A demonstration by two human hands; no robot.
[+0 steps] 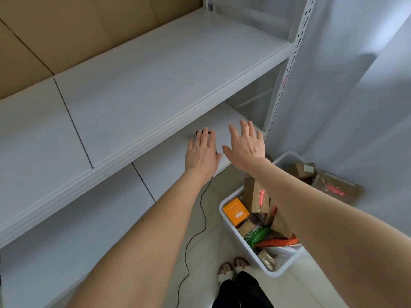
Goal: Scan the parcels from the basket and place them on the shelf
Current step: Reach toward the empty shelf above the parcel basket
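We are holding our left hand (201,152) flat, fingers straight, over the black scanner (198,132) lying on the lower shelf (169,167); whether it is touching the scanner, we cannot tell. Our right hand (246,145) is hovering beside it, fingers spread, gripping nothing. The scanner's cable (203,210) is trailing to the floor. The parcels (255,194) are sitting in the white basket (270,272) on the floor below our right arm.

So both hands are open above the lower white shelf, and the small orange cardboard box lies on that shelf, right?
Not quite: the head view shows the small orange cardboard box in the white plastic basket on the floor, not on the shelf. The left hand and right hand are indeed open above the lower white shelf.
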